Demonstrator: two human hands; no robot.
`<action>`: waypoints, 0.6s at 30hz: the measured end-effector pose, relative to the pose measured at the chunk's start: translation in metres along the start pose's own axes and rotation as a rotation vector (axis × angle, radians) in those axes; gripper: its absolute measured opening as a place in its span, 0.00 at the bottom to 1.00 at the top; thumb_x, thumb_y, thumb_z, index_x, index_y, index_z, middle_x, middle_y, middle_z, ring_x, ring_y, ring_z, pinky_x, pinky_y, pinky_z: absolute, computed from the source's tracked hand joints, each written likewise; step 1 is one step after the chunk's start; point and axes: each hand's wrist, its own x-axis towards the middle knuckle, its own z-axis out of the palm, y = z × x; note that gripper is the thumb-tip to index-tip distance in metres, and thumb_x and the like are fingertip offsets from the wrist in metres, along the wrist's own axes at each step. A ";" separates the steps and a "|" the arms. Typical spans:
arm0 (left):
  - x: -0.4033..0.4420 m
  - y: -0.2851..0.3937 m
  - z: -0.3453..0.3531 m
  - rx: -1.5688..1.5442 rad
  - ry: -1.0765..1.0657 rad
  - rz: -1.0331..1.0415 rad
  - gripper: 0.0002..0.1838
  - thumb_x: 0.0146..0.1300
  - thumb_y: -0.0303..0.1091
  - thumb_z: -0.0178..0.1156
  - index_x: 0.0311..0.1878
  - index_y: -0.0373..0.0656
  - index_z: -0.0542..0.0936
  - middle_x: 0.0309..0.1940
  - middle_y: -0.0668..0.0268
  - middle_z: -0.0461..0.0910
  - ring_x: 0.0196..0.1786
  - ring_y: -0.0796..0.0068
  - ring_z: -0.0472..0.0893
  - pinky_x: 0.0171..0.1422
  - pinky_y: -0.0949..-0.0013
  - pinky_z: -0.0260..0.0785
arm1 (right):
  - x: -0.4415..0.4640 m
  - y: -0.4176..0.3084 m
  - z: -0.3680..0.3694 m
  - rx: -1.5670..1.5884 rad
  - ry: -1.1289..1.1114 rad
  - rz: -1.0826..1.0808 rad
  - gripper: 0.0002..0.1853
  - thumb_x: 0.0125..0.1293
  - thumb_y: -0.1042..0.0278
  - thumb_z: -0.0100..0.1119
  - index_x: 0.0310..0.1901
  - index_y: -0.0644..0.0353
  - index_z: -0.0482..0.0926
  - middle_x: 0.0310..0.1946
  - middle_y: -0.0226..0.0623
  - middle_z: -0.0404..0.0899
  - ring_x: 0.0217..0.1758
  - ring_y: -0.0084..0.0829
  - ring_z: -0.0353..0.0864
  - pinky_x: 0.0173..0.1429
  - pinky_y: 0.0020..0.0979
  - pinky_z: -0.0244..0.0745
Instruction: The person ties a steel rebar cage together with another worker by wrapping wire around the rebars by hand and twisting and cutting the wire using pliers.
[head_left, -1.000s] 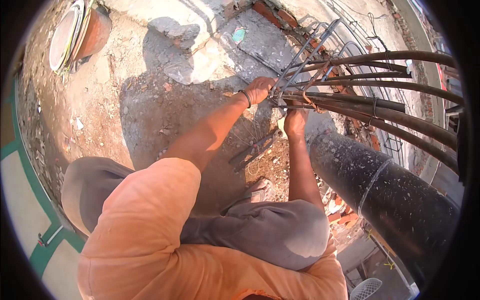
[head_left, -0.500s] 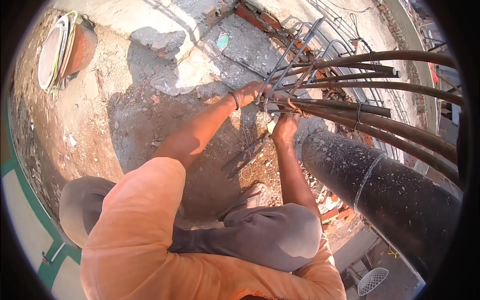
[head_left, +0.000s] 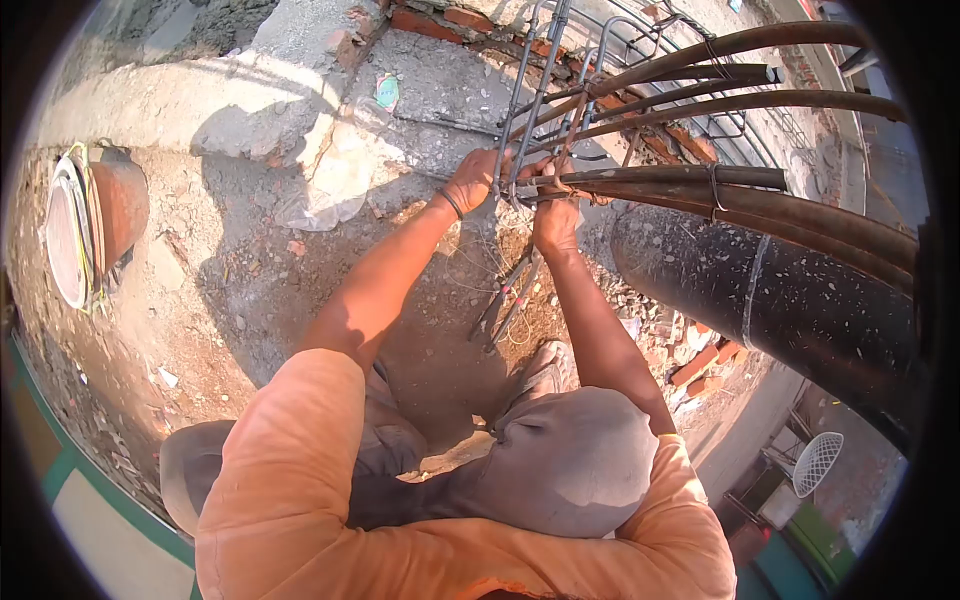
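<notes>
- Several thick bars (head_left: 650, 176) reach in from the right in the head view, meeting a frame of thin bars (head_left: 540, 98) at the far middle; both hands are at that crossing.
- The left hand (head_left: 470, 184) is at the thin bars, its grip narrow, fingers bent. Fingertips are partly hidden, so I cannot tell if it is closed on them.
- The right hand (head_left: 556, 224) is just under the thick bars' left end, fingers curled upward; what its grip holds, if anything, I cannot tell.
- To do this well, I would brace the thin bars with one hand, work the crossing with the other, and keep fingertips from being pinched between the metal. Small, controlled movements seem best in so tight a gap.
- Dark handles (head_left: 510, 295) show below the hands; whether held or lying on the ground is unclear.
- Far left, a reddish bucket (head_left: 122, 205) lies tipped, a pale disc (head_left: 68, 232) across its left end; its inside is hidden.
- Near right is a white basket (head_left: 818, 463) with an open lattice; I cannot make out any contents.
</notes>
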 end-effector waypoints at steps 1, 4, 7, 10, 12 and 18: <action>0.001 0.005 0.000 0.066 0.023 0.093 0.23 0.71 0.47 0.45 0.29 0.36 0.75 0.20 0.53 0.74 0.25 0.55 0.73 0.34 0.58 0.63 | 0.000 0.005 0.001 0.038 -0.011 0.025 0.22 0.55 0.80 0.50 0.53 0.60 0.77 0.54 0.47 0.76 0.60 0.47 0.73 0.65 0.45 0.64; 0.000 0.013 -0.007 -0.022 -0.029 0.020 0.21 0.71 0.43 0.45 0.29 0.35 0.75 0.23 0.49 0.76 0.29 0.47 0.76 0.36 0.55 0.65 | 0.008 0.033 0.008 0.332 0.015 0.027 0.22 0.55 0.81 0.49 0.53 0.61 0.77 0.54 0.48 0.76 0.60 0.48 0.72 0.66 0.42 0.65; 0.006 -0.004 -0.010 0.068 -0.138 0.034 0.18 0.69 0.39 0.47 0.29 0.34 0.75 0.24 0.49 0.76 0.30 0.47 0.76 0.37 0.54 0.66 | 0.006 0.017 0.005 0.072 0.014 -0.046 0.21 0.55 0.84 0.47 0.52 0.64 0.76 0.53 0.51 0.75 0.59 0.50 0.71 0.64 0.41 0.67; 0.002 -0.016 -0.008 0.018 -0.129 0.148 0.12 0.65 0.32 0.49 0.33 0.35 0.78 0.28 0.49 0.79 0.34 0.46 0.78 0.38 0.53 0.68 | -0.004 -0.053 -0.008 -0.312 0.078 -0.185 0.20 0.56 0.86 0.46 0.50 0.64 0.75 0.50 0.50 0.75 0.58 0.50 0.72 0.64 0.40 0.68; 0.001 -0.020 -0.012 0.214 -0.142 0.276 0.08 0.62 0.29 0.53 0.36 0.37 0.80 0.29 0.50 0.80 0.35 0.46 0.79 0.38 0.53 0.70 | -0.012 -0.060 -0.014 -0.383 0.109 -0.311 0.16 0.61 0.80 0.46 0.50 0.62 0.75 0.49 0.47 0.76 0.56 0.45 0.73 0.62 0.37 0.68; -0.010 -0.016 -0.003 0.116 0.040 0.147 0.10 0.61 0.36 0.56 0.35 0.39 0.80 0.25 0.61 0.78 0.29 0.63 0.74 0.34 0.59 0.66 | -0.012 -0.083 -0.021 -0.086 0.031 -0.104 0.12 0.69 0.68 0.43 0.48 0.61 0.75 0.46 0.42 0.78 0.50 0.38 0.77 0.55 0.34 0.70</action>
